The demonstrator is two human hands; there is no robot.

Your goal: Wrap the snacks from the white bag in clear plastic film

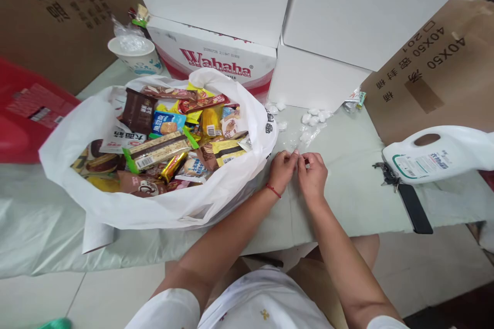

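Note:
My left hand point(283, 170), with a red string round its wrist, pinches the near edge of a clear plastic bag point(290, 139) on the pale green cloth. Close against it on the right, my right hand point(312, 170) has its fingers closed at the same bag edge. Small white lumps point(315, 116) lie just beyond the hands, some on or in clear plastic. A large white bag point(162, 211) full of wrapped snacks point(164, 149) stands open to the left of my hands.
Behind stand a Wahaha box point(216, 59), white boxes point(328, 10) and a paper cup point(135, 54). Brown cartons point(428, 72) flank them. At the right lie a white jug point(436, 157), keys point(387, 174) and a black phone point(415, 208). A red object point(31, 113) is at far left.

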